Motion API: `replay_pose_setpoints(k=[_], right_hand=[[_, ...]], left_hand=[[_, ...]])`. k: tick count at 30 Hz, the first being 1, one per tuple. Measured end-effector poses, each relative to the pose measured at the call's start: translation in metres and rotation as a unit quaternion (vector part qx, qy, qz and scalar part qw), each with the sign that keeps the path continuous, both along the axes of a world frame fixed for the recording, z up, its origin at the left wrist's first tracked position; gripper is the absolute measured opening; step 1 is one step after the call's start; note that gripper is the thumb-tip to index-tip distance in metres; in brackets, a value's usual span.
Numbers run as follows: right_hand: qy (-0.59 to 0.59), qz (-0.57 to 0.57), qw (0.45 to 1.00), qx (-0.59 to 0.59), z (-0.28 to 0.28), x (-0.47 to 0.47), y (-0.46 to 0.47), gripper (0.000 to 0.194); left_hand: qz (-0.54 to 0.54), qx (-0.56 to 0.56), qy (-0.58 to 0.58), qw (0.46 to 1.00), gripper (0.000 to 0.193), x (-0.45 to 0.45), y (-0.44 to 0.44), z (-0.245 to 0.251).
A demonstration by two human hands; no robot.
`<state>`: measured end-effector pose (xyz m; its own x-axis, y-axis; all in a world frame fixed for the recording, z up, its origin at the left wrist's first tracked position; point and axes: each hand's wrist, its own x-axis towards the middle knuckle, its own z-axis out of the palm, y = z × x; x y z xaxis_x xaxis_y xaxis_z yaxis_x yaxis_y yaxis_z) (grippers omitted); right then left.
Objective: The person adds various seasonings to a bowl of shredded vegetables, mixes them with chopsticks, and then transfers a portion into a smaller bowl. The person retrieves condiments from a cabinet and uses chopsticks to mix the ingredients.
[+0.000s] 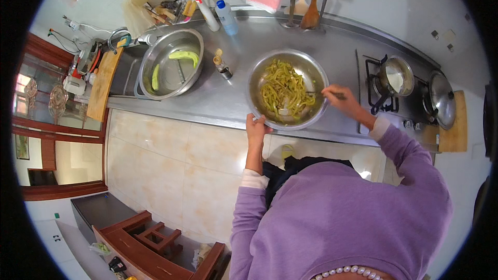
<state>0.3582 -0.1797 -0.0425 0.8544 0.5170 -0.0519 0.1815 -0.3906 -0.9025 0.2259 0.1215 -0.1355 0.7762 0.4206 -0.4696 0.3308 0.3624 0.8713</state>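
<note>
Close to the front edge of the counter stands a wide stainless steel bowl [319,70] holding green vegetable strips [283,85]. My left hand [256,127] grips its near-left rim. My right hand [344,100], at the bowl's right side, is closed around a thin dark utensil [316,93] that reaches over the rim into the strips. Its full shape is partly hidden by the fingers and the food, so I cannot tell its exact kind.
A steel basin [146,66] with peeled green pieces [183,55] sits by the sink [130,64]. A small glass bottle [221,67] stands between the vessels. On the right, a gas stove [369,112] carries a small pan [406,74] and a lidded pot [441,101].
</note>
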Motion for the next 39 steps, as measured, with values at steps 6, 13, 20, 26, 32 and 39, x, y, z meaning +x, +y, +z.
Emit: replay_pose_setpoints(k=[6,13,20,26,32,39], right_hand=[[0.042,0.018,0.997,0.065,0.032,-0.045,0.029,0.022],[0.1,0.026,0.994,0.017,0.044,-0.055,0.025,0.021],[0.059,-0.026,0.998,-0.026,0.029,-0.043,0.017,0.023],[0.174,-0.104,0.972,0.115,-0.033,-0.039,0.066,0.029],[0.103,-0.164,0.962,0.193,-0.037,-0.006,0.089,0.03],[-0.184,0.097,0.975,0.077,-0.026,-0.036,0.098,0.018]], left_hand=[[-0.014,-0.04,-0.009,0.999,0.03,-0.001,0.003,0.0],[-0.003,0.086,0.003,0.996,0.034,-0.005,-0.003,0.01],[-0.081,0.639,-0.117,0.756,0.024,-0.031,-0.027,0.058],[-0.194,0.667,-0.128,0.708,0.015,-0.01,-0.038,0.051],[-0.155,0.601,-0.111,0.776,0.049,0.029,-0.035,0.057],[0.018,0.546,-0.018,0.838,0.055,-0.005,-0.015,0.043]])
